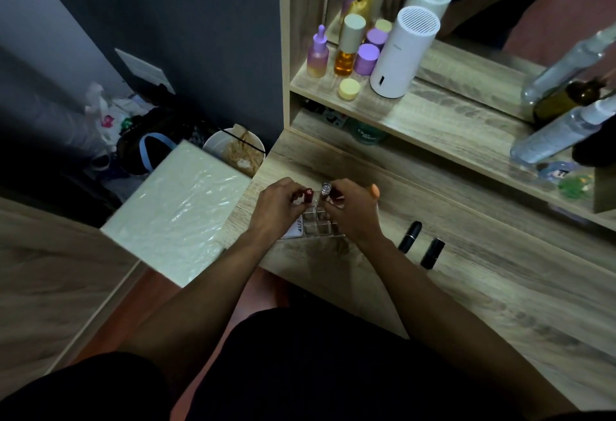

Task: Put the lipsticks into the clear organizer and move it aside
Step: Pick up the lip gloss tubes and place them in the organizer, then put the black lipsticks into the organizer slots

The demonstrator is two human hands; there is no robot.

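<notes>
Near the desk's left edge, above the clear organizer, the left hand pinches a red lipstick; the right hand grips a silver-capped one (both upright). Two black lipsticks lie right.

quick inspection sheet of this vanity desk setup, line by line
surface: wooden desk, mostly bare near the front edge
job's things: clear organizer stands on the desk between the hands; a red lipstick and a silver-capped lipstick are held upright over its back cells; two black lipsticks lie on the desk to its right, not yet loaded
clutter: bottles and jars and a white cylinder on the upper shelf; clear spray bottles at right
grippers: left hand pinches the red lipstick; right hand pinches the silver-capped one
cables: nothing seen
surroundings: mirror behind the shelf; wrapped white box and bin to the left
</notes>
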